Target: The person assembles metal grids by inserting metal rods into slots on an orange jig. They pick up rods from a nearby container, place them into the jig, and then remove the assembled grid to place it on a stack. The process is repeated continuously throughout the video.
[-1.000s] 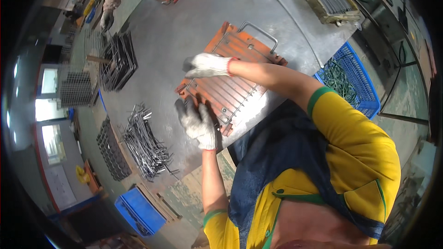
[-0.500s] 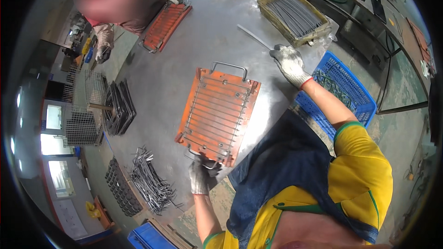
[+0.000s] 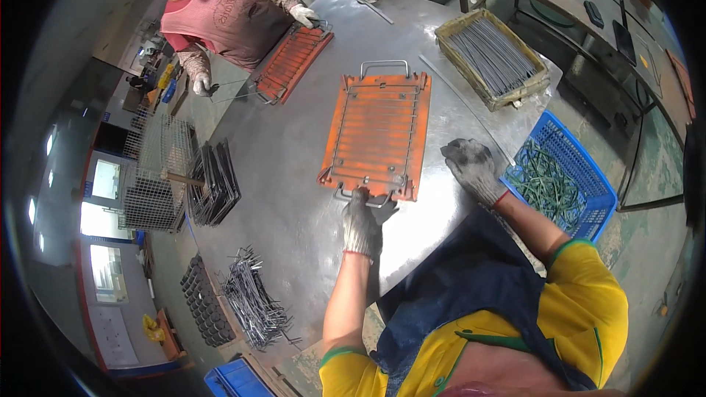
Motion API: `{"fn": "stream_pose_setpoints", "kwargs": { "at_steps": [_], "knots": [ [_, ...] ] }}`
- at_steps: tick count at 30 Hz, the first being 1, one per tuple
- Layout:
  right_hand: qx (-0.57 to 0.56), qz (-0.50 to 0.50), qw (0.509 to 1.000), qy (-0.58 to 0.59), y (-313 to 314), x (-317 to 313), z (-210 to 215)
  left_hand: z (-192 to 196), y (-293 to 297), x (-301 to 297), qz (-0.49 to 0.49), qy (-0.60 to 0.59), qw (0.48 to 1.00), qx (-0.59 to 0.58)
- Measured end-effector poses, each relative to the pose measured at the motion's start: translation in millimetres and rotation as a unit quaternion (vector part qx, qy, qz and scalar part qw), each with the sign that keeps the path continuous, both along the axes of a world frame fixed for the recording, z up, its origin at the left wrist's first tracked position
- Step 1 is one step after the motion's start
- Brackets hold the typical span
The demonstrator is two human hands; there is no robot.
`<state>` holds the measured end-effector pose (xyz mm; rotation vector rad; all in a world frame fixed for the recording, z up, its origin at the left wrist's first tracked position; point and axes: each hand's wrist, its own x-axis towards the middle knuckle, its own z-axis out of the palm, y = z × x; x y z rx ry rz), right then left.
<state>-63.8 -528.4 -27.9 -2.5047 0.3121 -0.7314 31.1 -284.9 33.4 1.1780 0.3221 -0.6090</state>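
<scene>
A flat orange rectangular jig (image 3: 376,131) lies on the metal table, with wire rods along and across it and a bent-wire handle at each end. My left hand (image 3: 359,222), in a pale knitted glove with dark fingers, is closed round its near handle. Off to the jig's right, my gloved right hand (image 3: 473,167) hovers over the table's near edge; its fingers look loosely extended, and nothing shows in them. A long thin metal strip (image 3: 465,109) lies slanting just beyond my right hand, its near end by the blue basket (image 3: 597,202).
Green strips fill the basket. A yellowish tray (image 3: 548,81) of grey rods stands far right. Across the table a person (image 3: 243,11) holds another orange jig (image 3: 296,66). At left are dark frames (image 3: 215,184), wire racks (image 3: 151,198) and a heap of metal pieces (image 3: 254,301).
My right hand has left the metal strip and drawn back toward me. My left hand has pushed the orange jig away from me and turned it straighter.
</scene>
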Motion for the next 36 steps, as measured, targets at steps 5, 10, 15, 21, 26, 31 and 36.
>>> {"fn": "stream_pose_setpoints", "kwargs": {
  "at_steps": [5, 10, 15, 21, 26, 31, 36],
  "knots": [
    [0.095, 0.007, 0.995, -0.021, -3.6, 4.2, 3.9, -11.9, -47.7, 32.9, 0.007, -0.031, 0.998, -0.055],
    [0.099, 0.011, 0.995, -0.027, -2.4, 5.3, 10.3, -14.1, -81.8, 95.5, -0.081, -0.114, 0.99, 0.035],
    [0.023, 0.014, 0.997, -0.074, -12.4, 12.7, -21.0, -4.9, -60.1, 88.9, -0.087, -0.471, 0.725, 0.495],
    [-0.126, 0.008, 0.988, -0.088, -19.1, 24.6, -31.9, -35.8, 87.7, 86.5, -0.054, -0.538, 0.517, 0.664],
    [-0.076, -0.021, 0.997, 0.022, -7.3, 33.2, -10.7, -40.0, 122.0, 72.3, 0.015, -0.541, 0.518, 0.663],
    [-0.067, -0.024, 0.997, 0.018, -0.2, 39.7, -0.4, -34.7, 117.9, 72.6, -0.006, -0.493, 0.538, 0.684],
    [-0.05, -0.032, 0.998, 0.029, 3.6, 41.1, 6.3, -35.6, 118.7, 74.2, 0.018, -0.511, 0.526, 0.679]
  ]
}}
